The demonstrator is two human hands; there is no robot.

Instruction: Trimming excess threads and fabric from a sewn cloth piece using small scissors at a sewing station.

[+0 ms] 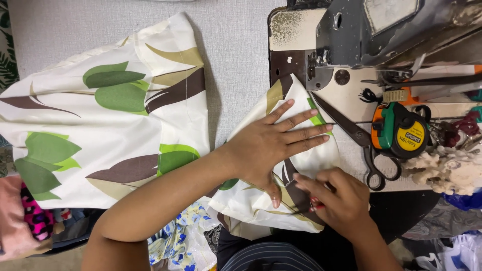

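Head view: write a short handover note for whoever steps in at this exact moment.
Left hand: flat, fingers spread, pressing the folded leaf-print fabric piece on the sewing machine table.
Right hand: pinching the fabric's near edge, with a small red item in the fingers; I cannot tell what it is.
Scissors and tape measure lie to the right, untouched.
A larger matching fabric panel lies spread out on the left.
Done: piece folded and held flat. Not yet under the machine's needle.

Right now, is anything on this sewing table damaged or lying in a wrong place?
The sewing machine base looks worn, with chipped, speckled paint near its corner. Black scissors lie open beside the leaf-print fabric, under the left hand. Nothing is spilled.
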